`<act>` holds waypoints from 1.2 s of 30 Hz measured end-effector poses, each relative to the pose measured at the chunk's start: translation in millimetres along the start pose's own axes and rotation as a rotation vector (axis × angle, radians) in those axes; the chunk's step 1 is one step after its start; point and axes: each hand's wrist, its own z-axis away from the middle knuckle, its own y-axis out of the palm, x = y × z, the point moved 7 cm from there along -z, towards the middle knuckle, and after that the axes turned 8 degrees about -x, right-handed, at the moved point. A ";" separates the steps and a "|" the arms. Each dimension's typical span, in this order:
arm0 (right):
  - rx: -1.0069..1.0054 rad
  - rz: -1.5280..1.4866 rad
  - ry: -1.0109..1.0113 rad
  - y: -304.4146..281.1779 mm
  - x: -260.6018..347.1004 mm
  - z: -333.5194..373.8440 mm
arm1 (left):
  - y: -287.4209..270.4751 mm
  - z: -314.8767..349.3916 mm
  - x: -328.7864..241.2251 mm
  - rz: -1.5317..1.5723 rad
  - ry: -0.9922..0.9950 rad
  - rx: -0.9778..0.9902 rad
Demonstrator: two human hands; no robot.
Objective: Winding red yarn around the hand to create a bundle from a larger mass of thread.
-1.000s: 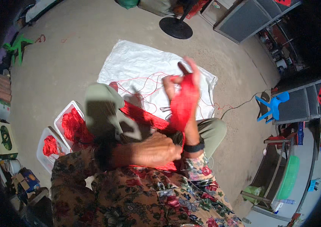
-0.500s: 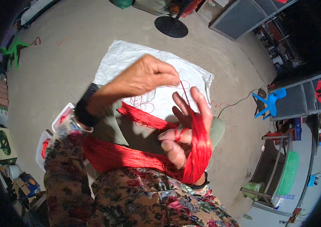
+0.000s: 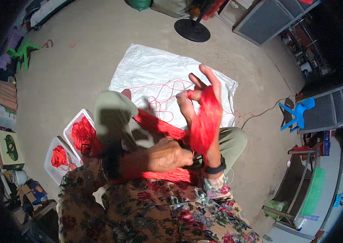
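A thick skein of red thread is looped round my right hand, and its strands run left across my lap toward my left knee. Two fingers of that hand are stretched up, while the others are bent with a turn of red thread round one of them. My left hand, slightly blurred, is closed below the loop near my right wrist. A short bit of thread shows at its fingertips. Over the white sheet on the floor, a loose thin red thread lies in curls.
Two white plastic bins, one farther and one nearer, hold red thread bundles at my left. A blue stool stands right, a green stool far left. A black round stand base is beyond the sheet. A dark cable crosses the floor.
My left hand has come down from above the sheet, where it held a thread taut from my right hand, to beside my right wrist. My right hand has risen a little with the skein.
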 end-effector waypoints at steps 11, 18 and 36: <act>0.275 -0.031 0.282 -5.2 -3.2 62.2 | -91.8 -28.6 -58.3 -0.266 0.406 0.003; 0.188 -0.122 0.247 -26.4 34.7 51.2 | -131.6 -46.5 -5.9 0.298 0.141 -0.337; 0.139 -0.707 0.353 29.8 -8.2 -17.7 | -23.3 12.5 -9.3 -0.194 0.075 -0.494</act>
